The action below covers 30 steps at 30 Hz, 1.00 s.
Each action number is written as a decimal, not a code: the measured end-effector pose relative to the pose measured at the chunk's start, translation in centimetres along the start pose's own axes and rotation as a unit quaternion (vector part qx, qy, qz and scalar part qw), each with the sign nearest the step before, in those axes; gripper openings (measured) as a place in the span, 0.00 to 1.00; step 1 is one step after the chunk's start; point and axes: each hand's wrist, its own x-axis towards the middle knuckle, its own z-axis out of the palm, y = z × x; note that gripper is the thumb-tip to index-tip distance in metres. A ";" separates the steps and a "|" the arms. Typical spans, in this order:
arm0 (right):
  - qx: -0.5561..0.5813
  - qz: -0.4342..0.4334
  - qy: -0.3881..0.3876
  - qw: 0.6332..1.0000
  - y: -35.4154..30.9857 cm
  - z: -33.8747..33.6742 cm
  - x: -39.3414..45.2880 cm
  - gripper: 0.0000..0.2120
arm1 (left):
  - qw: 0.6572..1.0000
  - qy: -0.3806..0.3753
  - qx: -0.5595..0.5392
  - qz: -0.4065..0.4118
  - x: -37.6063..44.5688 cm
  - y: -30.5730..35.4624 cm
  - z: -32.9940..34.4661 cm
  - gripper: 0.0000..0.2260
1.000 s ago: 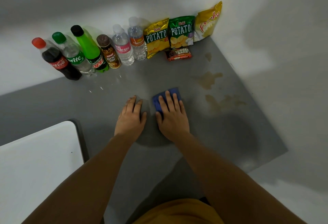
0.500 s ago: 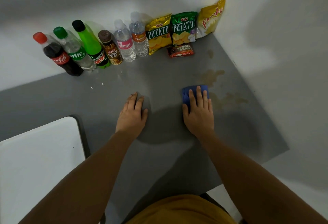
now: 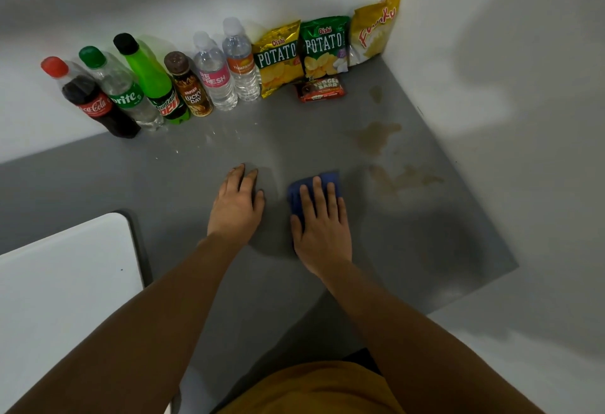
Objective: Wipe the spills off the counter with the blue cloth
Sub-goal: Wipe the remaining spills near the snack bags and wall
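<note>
— Under the right hand [image 3: 322,233], what lies there?

— One blue cloth [image 3: 329,181], flat on the grey counter [image 3: 196,177]. Four fingers lie straight across it and press it down; its far edge and left side show past the fingertips.

— And the left hand [image 3: 236,209]?

— Just beside the right one, palm down on the bare counter, fingers straight and together, holding nothing.

— How many spills?

— Three brownish patches, all right of the right hand and beyond it. The nearest smear [image 3: 406,181] sits close to the cloth's right edge without touching it; a larger blot [image 3: 376,135] lies farther out; a small spot [image 3: 376,93] is farthest, near the corner.

— What stands beyond both hands?

— Six bottles along the wall: Coca-Cola [image 3: 95,102], Sprite [image 3: 122,92], Mountain Dew [image 3: 154,82], a brown Lucky Day [image 3: 190,86], then two clear water bottles [image 3: 214,73] [image 3: 240,59]. Right of them, three chip bags lean on the wall: a yellow Potato bag [image 3: 278,58], a green one [image 3: 324,48], a gold one [image 3: 375,25]. One red snack bar [image 3: 320,89] lies flat before the green bag.

— Anything left of the left hand?

— One white slab [image 3: 62,282], nearer the body.
</note>
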 end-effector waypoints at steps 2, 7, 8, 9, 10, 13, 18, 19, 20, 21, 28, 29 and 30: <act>0.009 -0.017 0.003 1.000 0.8 -0.4 1.7 0.30 | 1.000 0.002 -0.001 0.010 0.4 1.1 -0.2 0.22; 0.032 -0.016 0.006 0.999 4.5 -2.0 6.0 0.29 | 0.999 0.008 -0.016 0.030 1.4 4.2 -0.3 0.19; 0.031 -0.009 0.007 0.999 5.4 -2.3 6.6 0.29 | 0.999 0.008 -0.019 0.033 1.5 4.8 -0.2 0.18; 0.030 -0.001 0.010 0.999 6.5 -2.7 7.1 0.29 | 0.999 0.008 -0.023 0.035 1.7 5.4 -0.1 0.18; 0.031 0.007 0.013 0.999 7.5 -3.0 7.4 0.29 | 0.999 0.007 -0.026 0.037 1.9 5.9 0.0 0.18; 0.028 0.031 0.020 0.999 10.3 -3.8 7.7 0.29 | 0.999 0.001 -0.030 0.033 2.3 7.2 0.5 0.18; 0.024 0.069 0.020 0.997 13.1 -4.3 6.1 0.29 | 0.999 0.007 -0.027 0.029 3.0 8.6 1.5 0.17; 0.028 0.075 0.020 0.997 13.3 -4.2 5.5 0.29 | 0.999 0.012 -0.027 0.032 3.1 8.8 1.6 0.17; 0.030 0.081 0.023 0.996 13.3 -4.0 4.7 0.29 | 0.999 0.017 -0.028 0.034 3.2 8.9 1.8 0.16; 0.029 0.087 0.026 0.995 13.2 -3.8 4.0 0.29 | 0.999 0.022 -0.028 0.035 3.3 9.0 1.9 0.16; 0.008 0.071 0.014 0.997 9.7 -2.2 1.9 0.30 | 0.998 0.042 -0.026 0.031 4.0 9.2 2.5 0.15; 0.009 0.065 0.014 0.998 9.2 -2.2 2.2 0.30 | 0.998 0.045 -0.025 0.032 4.0 9.2 2.5 0.15; 0.009 0.056 0.013 0.998 8.8 -2.1 2.6 0.30 | 0.998 0.048 -0.023 0.034 4.1 9.1 2.5 0.14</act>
